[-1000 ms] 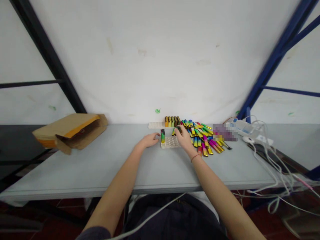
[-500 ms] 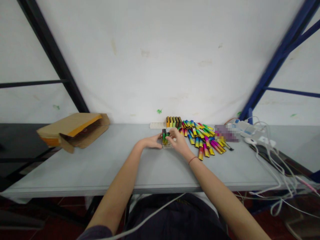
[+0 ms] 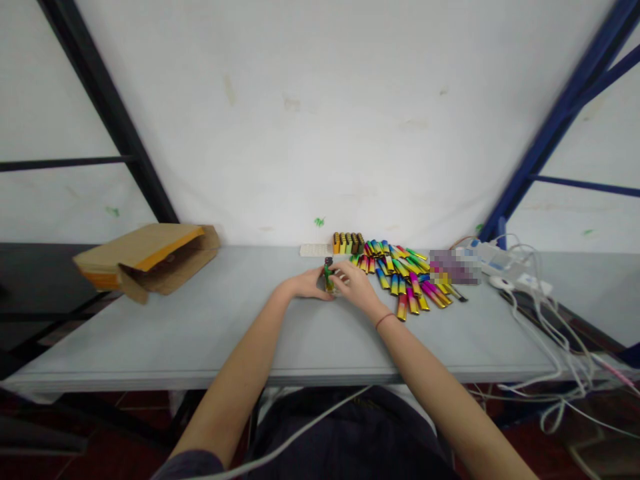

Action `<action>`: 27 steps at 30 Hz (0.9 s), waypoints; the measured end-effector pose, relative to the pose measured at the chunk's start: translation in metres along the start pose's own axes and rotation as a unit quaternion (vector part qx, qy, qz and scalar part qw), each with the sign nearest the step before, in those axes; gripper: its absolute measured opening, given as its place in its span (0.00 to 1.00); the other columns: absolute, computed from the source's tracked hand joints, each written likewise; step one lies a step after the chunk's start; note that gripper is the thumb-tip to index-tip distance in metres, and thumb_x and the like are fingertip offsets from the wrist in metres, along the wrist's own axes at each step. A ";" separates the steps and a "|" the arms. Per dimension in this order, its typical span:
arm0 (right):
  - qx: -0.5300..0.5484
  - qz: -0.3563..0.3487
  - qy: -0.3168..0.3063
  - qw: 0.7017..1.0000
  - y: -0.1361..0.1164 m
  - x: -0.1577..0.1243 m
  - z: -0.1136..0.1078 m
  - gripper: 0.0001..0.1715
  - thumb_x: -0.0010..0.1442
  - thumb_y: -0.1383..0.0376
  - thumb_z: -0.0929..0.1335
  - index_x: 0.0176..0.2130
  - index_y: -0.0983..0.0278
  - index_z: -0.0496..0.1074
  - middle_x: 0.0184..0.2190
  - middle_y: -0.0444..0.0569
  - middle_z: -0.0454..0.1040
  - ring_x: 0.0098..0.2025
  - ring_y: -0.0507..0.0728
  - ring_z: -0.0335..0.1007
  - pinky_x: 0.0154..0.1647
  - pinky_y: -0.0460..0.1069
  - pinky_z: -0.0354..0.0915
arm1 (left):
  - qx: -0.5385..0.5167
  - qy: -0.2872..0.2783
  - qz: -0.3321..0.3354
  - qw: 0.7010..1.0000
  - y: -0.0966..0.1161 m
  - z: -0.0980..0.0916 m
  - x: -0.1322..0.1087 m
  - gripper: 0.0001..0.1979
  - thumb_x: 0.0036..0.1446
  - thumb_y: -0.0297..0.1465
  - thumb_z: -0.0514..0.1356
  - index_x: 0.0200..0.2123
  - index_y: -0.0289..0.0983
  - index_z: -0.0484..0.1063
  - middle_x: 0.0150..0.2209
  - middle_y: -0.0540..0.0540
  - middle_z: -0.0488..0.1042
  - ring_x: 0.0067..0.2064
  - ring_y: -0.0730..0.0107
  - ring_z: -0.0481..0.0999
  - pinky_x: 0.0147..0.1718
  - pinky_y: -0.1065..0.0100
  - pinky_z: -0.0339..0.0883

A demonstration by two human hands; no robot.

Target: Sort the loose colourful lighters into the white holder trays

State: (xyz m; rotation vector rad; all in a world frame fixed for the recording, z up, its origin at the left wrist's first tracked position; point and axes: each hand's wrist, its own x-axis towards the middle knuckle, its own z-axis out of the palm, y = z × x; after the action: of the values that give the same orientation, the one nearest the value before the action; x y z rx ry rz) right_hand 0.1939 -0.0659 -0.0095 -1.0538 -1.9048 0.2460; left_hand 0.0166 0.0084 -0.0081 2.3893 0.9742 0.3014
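Note:
My left hand (image 3: 306, 285) and my right hand (image 3: 354, 283) meet at the middle of the grey table (image 3: 200, 333). Between them, a few metallic lighters (image 3: 328, 276) stand upright in a small white tray (image 3: 339, 291), which my fingers mostly hide. My right fingertips press on the lighters, and my left fingers rest against the tray's left side. Just right of my right hand lies a loose fan of rainbow-gradient lighters (image 3: 403, 283). Further back stands a tight row of lighters (image 3: 347, 243) beside another white tray (image 3: 314, 250).
A torn cardboard envelope (image 3: 150, 260) lies at the table's left. A pixelated patch (image 3: 454, 267) sits right of the lighters, then a white power strip (image 3: 493, 259) with tangled white cables (image 3: 550, 333) falling over the right edge. Black and blue frame posts flank a white wall.
Both hands have closed in around the tray, now mostly covered by them. My right hand has moved left, away from the loose lighters.

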 end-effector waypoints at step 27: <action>-0.296 0.261 0.048 0.918 0.040 -0.004 -0.054 0.19 0.61 0.68 0.58 0.48 0.72 0.70 0.43 0.67 0.73 0.45 0.67 0.70 0.46 0.56 0.63 | -0.010 0.052 0.028 0.998 -0.002 0.004 0.002 0.44 0.40 0.41 0.71 0.59 0.34 0.61 0.58 0.38 0.68 0.57 0.49 0.68 0.57 0.57 0.60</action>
State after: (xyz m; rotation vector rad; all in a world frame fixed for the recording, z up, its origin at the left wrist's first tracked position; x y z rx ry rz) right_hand 0.2605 -0.0571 -0.0032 -1.9458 -1.6028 -0.1003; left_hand 0.0185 0.0098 -0.0123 2.4055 0.9464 0.4586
